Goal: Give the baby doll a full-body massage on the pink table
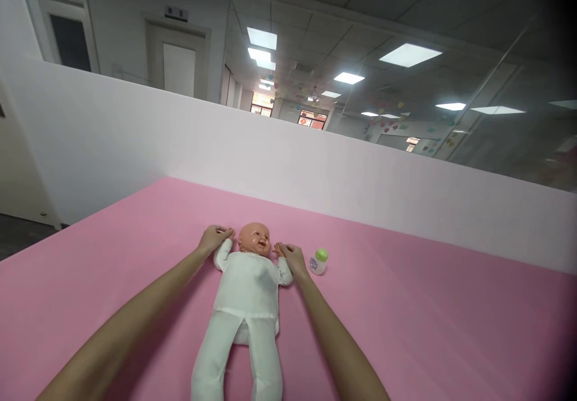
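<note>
A baby doll [250, 284] with a bald plastic head and a white cloth body lies on its back on the pink table surface [387, 323]. Its arms are bent up beside the head. My left hand [213, 237] is closed around the doll's hand on the left of the picture. On the other side, my right hand [292, 257] pinches the doll's other hand, close to its head. Just right of my right hand stands a small clear jar [318, 261] with a green lid, touched by neither hand.
A white low wall [315, 175] runs along the back of the pink surface, with a glass pane above it. Doors [178, 67] and lit ceiling panels appear beyond. The surface's left edge drops off toward a dark floor [22, 235].
</note>
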The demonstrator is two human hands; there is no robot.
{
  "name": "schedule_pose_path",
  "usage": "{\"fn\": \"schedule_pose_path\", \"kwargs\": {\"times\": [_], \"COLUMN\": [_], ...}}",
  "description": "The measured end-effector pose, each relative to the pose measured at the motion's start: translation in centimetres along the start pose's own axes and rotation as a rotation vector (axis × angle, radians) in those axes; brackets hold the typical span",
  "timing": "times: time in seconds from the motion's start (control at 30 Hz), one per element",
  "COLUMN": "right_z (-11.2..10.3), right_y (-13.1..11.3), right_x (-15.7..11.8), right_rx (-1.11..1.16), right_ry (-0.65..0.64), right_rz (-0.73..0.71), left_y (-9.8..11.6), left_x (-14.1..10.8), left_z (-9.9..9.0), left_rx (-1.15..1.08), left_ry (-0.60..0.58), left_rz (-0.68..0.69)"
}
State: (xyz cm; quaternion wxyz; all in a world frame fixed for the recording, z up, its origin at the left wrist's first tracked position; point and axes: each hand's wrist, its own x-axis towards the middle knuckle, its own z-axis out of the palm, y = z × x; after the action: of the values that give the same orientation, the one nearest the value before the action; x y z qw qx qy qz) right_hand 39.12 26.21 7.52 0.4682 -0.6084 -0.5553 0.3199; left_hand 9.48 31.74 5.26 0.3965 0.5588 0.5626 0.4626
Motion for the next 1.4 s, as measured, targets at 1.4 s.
{"fn": "schedule_pose_path", "kwargs": {"times": [1.4], "right_z": [1.0], "right_y": [1.7], "right_x": [2.0], "right_rx": [-0.029], "right_ry": [-0.055], "right_rz": [0.123], "left_y": [0.3], "left_x": [-0.3], "left_z": [0.5], "left_rx": [-0.07], "left_ry": [-0.053], "left_rz": [-0.168]}}
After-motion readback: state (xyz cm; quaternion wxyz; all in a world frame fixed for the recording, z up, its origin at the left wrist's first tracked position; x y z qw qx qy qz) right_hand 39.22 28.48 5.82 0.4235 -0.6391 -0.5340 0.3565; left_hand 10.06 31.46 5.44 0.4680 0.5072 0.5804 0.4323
